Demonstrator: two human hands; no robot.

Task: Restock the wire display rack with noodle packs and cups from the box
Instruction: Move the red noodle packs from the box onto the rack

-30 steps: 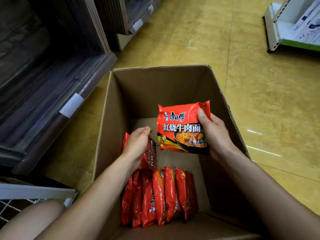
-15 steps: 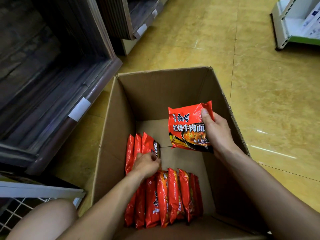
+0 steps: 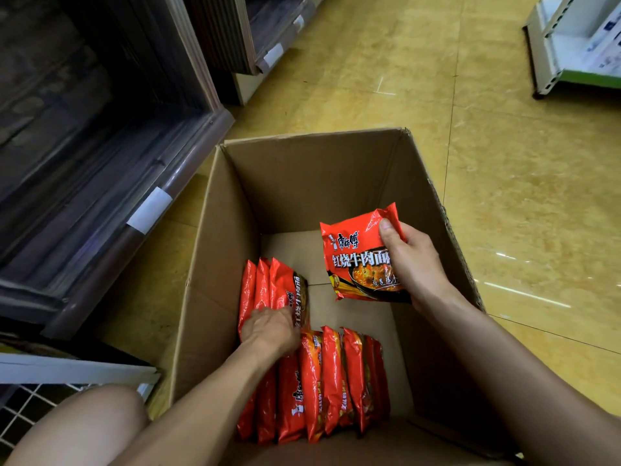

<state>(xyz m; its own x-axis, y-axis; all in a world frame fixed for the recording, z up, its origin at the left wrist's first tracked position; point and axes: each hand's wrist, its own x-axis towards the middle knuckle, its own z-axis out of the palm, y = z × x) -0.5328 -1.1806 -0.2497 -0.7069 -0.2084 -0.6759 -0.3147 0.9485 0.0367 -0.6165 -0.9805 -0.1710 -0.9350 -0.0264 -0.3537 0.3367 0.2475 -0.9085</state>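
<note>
An open cardboard box (image 3: 215, 250) stands on the floor with several red noodle packs on edge inside. My right hand (image 3: 413, 264) grips one red noodle pack (image 3: 356, 260) face up above the box's right half, thumb on its top corner. My left hand (image 3: 272, 327) reaches down onto a group of upright packs (image 3: 268, 284) by the left wall, fingers curled over their top edges. A second row of packs (image 3: 332, 381) stands nearer to me. A corner of the white wire rack (image 3: 40, 395) shows at the lower left.
A dark wooden shelf unit (image 3: 100, 163) runs along the left, a white label on its lip. A white shelf stand (image 3: 571, 45) is at the top right. My knee (image 3: 84, 428) is at the bottom left. Yellow tiled floor surrounds the box.
My left hand has dropped lower onto the upright packs at the left wall. My right hand with its pack has drifted slightly right and lower in view as the camera shifted.
</note>
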